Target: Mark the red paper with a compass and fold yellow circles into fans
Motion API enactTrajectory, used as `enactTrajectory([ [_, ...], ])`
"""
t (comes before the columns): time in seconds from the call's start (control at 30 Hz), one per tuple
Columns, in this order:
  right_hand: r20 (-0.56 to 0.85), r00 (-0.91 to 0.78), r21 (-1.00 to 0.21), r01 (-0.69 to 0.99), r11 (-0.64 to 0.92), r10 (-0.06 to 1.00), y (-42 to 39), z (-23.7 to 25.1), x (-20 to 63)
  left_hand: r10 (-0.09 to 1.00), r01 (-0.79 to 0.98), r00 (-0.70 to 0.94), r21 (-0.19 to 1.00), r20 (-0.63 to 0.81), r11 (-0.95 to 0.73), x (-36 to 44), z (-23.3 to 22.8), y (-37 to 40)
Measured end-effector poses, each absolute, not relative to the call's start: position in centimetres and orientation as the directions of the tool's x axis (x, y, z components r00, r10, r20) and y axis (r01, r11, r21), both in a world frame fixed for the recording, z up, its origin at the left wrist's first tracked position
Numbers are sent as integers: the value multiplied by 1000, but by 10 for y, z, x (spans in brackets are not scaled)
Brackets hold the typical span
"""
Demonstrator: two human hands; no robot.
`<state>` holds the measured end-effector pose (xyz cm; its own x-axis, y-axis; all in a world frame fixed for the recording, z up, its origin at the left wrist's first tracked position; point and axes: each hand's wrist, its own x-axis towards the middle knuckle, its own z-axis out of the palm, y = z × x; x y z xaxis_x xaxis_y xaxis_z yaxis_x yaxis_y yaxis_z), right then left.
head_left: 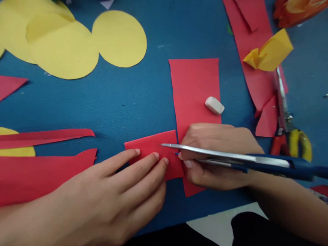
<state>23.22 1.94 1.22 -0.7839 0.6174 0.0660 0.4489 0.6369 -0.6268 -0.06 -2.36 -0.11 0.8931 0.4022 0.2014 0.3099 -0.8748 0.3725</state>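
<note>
Red paper piece (154,152): lies flat on the blue tabletop (131,99), overlapping the lower edge of a larger red sheet (195,86).
Left hand (110,196): fingers nearly straight, close together, tips pressing the piece down.
Right hand (216,153): curled shut around blue-handled scissors (235,158), blades pointing left over the piece.
Eraser (214,105): on the larger sheet, just above the right hand.
Yellow circles (119,38): well apart, far edge.

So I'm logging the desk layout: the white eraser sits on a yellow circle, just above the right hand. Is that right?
Not quite. In the head view the eraser lies on a red sheet, not a yellow circle. It is just above the right hand.
</note>
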Motion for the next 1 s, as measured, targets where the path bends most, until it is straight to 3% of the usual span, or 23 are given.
enactTrajectory([
  [0.27, -10, -749, -608, 531, 591, 663, 15, 12, 242, 419, 317, 887, 403, 196, -859, 0, -2, -25],
  [0.57, 40, -712, -559, 566, 606, 701, 14, 10, 242, 407, 314, 896, 393, 180, -865, -1, 0, -24],
  [0.7, 56, -680, -664, 521, 536, 731, 15, 14, 240, 405, 316, 896, 381, 181, -869, -1, 0, -24],
  [0.8, 37, -722, -753, 434, 495, 691, 17, 16, 240, 404, 316, 897, 379, 179, -870, -1, 0, -24],
  [1.0, 38, -741, -782, 395, 481, 671, 17, 13, 240, 391, 295, 897, 380, 206, -876, 0, -2, -22],
])
